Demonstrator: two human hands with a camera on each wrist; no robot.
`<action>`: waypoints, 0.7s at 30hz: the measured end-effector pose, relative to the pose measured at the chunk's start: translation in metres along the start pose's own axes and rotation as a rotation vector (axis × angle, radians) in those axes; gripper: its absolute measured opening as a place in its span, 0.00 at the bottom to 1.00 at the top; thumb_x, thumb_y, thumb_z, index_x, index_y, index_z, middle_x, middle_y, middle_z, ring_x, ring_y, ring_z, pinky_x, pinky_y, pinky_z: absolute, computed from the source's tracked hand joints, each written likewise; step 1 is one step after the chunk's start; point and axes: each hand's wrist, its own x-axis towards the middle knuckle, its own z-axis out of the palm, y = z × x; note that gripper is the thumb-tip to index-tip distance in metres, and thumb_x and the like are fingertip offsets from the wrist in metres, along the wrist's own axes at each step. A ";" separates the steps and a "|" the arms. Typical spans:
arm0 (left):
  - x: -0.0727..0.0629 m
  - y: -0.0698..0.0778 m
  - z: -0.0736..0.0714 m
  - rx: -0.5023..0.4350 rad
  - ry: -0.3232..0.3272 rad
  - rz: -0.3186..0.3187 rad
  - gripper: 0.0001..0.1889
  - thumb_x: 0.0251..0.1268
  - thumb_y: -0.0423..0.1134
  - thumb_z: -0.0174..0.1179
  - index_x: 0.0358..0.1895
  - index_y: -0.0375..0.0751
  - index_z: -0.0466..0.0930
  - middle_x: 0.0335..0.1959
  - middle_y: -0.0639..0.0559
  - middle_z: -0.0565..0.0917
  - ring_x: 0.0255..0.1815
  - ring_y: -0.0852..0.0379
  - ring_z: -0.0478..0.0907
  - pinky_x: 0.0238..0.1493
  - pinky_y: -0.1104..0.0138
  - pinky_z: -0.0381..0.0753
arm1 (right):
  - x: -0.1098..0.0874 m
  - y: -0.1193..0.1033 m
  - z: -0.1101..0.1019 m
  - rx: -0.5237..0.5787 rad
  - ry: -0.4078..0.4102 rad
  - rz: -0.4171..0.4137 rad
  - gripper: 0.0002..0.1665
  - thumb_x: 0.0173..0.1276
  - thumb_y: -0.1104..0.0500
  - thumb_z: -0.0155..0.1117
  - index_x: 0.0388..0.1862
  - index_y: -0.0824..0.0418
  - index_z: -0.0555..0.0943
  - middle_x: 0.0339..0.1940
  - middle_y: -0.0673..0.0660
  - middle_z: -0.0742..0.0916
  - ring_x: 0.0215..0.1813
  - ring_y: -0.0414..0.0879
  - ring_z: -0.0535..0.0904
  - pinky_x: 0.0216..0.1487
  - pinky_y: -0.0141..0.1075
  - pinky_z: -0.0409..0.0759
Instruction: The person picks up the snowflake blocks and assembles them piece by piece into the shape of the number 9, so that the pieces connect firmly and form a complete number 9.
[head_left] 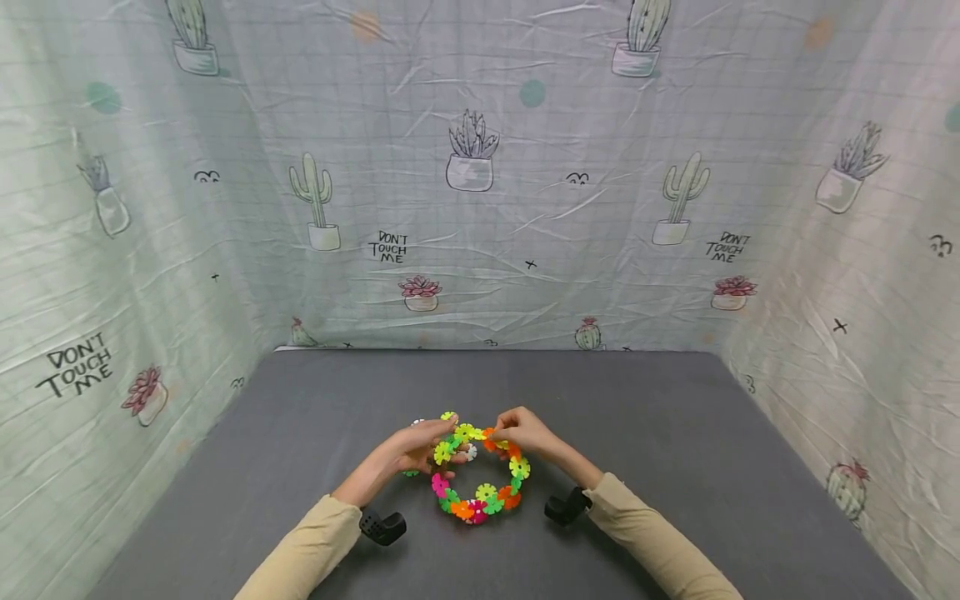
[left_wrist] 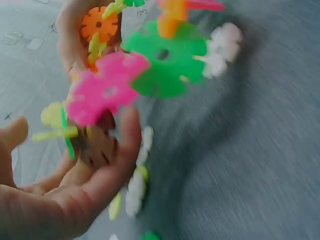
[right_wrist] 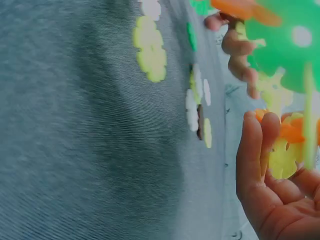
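A ring of interlocking flower-shaped plastic discs [head_left: 462,510], in pink, orange, green and yellow, is held up between both hands. My left hand [head_left: 416,442] has its fingers curled behind the ring's left side, thumb raised above them. In the left wrist view, a pink disc [left_wrist: 107,90] and a larger-looking green disc [left_wrist: 165,57] stand above the left hand's fingers, which touch a brown disc [left_wrist: 97,145]. At the upper right of the ring, my right hand [head_left: 525,433] pinches an orange disc [right_wrist: 292,131] between thumb and fingers. Some discs are blurred.
Several loose discs lie on the dark grey table [head_left: 637,417] behind and beside the left hand, among them a yellow disc [right_wrist: 150,50] and a white disc [left_wrist: 135,192]. A cactus-print curtain [head_left: 480,233] encloses the back and sides.
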 end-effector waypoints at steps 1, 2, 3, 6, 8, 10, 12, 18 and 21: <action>-0.003 -0.003 -0.003 0.027 0.012 0.024 0.35 0.63 0.58 0.46 0.66 0.39 0.52 0.59 0.36 0.68 0.40 0.56 0.80 0.33 0.61 0.77 | -0.001 0.001 0.001 0.010 0.002 0.019 0.13 0.62 0.62 0.56 0.22 0.70 0.75 0.24 0.64 0.83 0.19 0.54 0.78 0.21 0.36 0.78; -0.006 -0.006 -0.005 0.042 0.020 0.041 0.33 0.62 0.56 0.49 0.64 0.39 0.56 0.58 0.37 0.70 0.40 0.56 0.80 0.30 0.63 0.77 | -0.001 0.002 0.001 0.014 -0.002 0.033 0.13 0.62 0.61 0.57 0.20 0.68 0.75 0.22 0.61 0.83 0.18 0.50 0.77 0.21 0.35 0.78; -0.007 -0.008 -0.008 0.054 0.027 0.055 0.31 0.61 0.54 0.52 0.62 0.39 0.59 0.56 0.38 0.71 0.39 0.56 0.81 0.26 0.65 0.75 | 0.000 0.002 0.001 0.009 -0.012 0.038 0.14 0.62 0.60 0.57 0.19 0.66 0.74 0.20 0.57 0.82 0.17 0.46 0.76 0.21 0.34 0.76; -0.014 -0.014 -0.013 0.052 0.015 0.065 0.27 0.58 0.48 0.58 0.57 0.39 0.64 0.52 0.40 0.75 0.36 0.56 0.81 0.20 0.69 0.73 | 0.003 0.002 0.002 -0.033 -0.064 0.044 0.18 0.64 0.54 0.56 0.17 0.63 0.72 0.15 0.50 0.75 0.14 0.39 0.66 0.18 0.31 0.68; -0.017 -0.016 -0.017 0.031 0.000 0.059 0.25 0.58 0.45 0.58 0.56 0.38 0.64 0.51 0.40 0.77 0.35 0.56 0.81 0.21 0.69 0.76 | 0.006 0.000 0.001 -0.076 -0.066 0.043 0.21 0.65 0.49 0.54 0.19 0.62 0.75 0.15 0.50 0.75 0.15 0.39 0.66 0.18 0.33 0.68; -0.020 -0.018 -0.022 0.022 -0.012 0.050 0.24 0.59 0.44 0.57 0.55 0.36 0.64 0.49 0.42 0.78 0.34 0.57 0.80 0.23 0.69 0.79 | 0.011 0.000 0.000 -0.118 -0.053 0.046 0.21 0.66 0.47 0.52 0.23 0.62 0.79 0.17 0.52 0.79 0.16 0.41 0.70 0.18 0.35 0.73; -0.024 -0.020 -0.028 0.031 -0.019 0.034 0.22 0.61 0.43 0.55 0.54 0.35 0.65 0.47 0.44 0.79 0.32 0.58 0.79 0.25 0.68 0.80 | 0.016 0.002 0.000 -0.155 -0.038 0.045 0.19 0.66 0.50 0.53 0.29 0.63 0.82 0.23 0.56 0.84 0.21 0.44 0.77 0.22 0.39 0.78; -0.033 -0.023 -0.043 0.116 -0.106 0.000 0.18 0.63 0.42 0.53 0.51 0.36 0.67 0.45 0.47 0.77 0.30 0.58 0.78 0.23 0.69 0.79 | 0.032 0.013 0.006 -0.263 -0.075 0.005 0.08 0.59 0.58 0.62 0.33 0.61 0.83 0.25 0.58 0.86 0.22 0.44 0.79 0.20 0.34 0.78; -0.035 -0.024 -0.046 0.124 -0.160 -0.020 0.18 0.64 0.42 0.51 0.53 0.35 0.66 0.47 0.46 0.76 0.31 0.58 0.78 0.22 0.70 0.79 | 0.037 0.014 0.010 -0.313 -0.092 -0.025 0.07 0.55 0.59 0.66 0.33 0.60 0.83 0.22 0.57 0.85 0.18 0.41 0.74 0.17 0.32 0.75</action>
